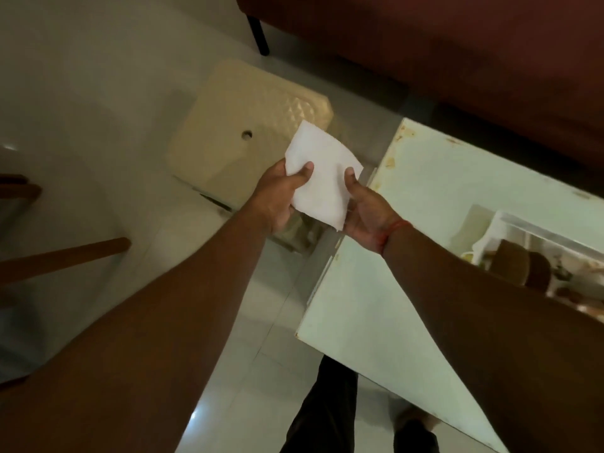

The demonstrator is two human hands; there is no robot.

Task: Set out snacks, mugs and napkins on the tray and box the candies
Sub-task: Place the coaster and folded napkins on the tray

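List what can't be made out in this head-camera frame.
- Tray contents, head view: blurred, cut off by the right edge, partly behind the right forearm.
- Both hands' fingers, left hand, right hand: hidden under the napkin; only thumbs show.
- Mugs, candies, box: none identifiable.

Dim warm light, soft blur — edges bent, floor glare

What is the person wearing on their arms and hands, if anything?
Both forearms are bare, with no sleeves in view. The left hand has no glove, ring or band that shows. The right hand is also ungloved, but a thin red thread bracelet is tied round that wrist. No watch shows on either arm.
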